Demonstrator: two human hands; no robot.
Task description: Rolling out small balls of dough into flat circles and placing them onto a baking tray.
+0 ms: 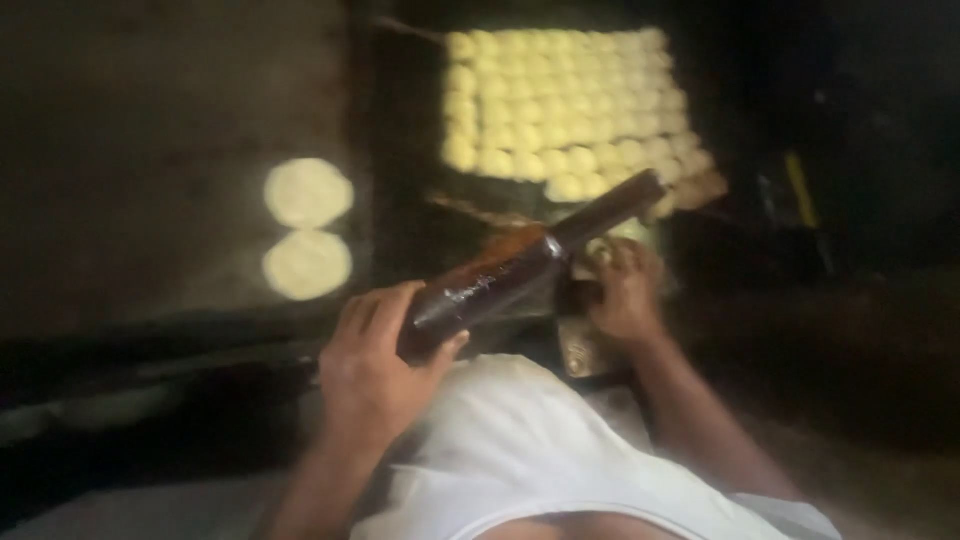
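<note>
My left hand (pixel 370 365) grips the near end of a dark, glossy wooden rolling pin (pixel 520 265), which points up and to the right over the work surface. My right hand (pixel 622 290) is curled around a small pale piece of dough (pixel 603 250) just below the pin's far end. Several rows of pale dough balls (pixel 565 105) lie packed together on a dark tray (pixel 415 130) beyond the pin. The frame is blurred and dim.
Two flat rolled dough rounds (pixel 307 228) lie one above the other on a dark griddle-like surface (pixel 150 150) at the left. A yellow-handled object (pixel 800 190) sits in the shadows at right. My white shirt (pixel 540 460) fills the bottom.
</note>
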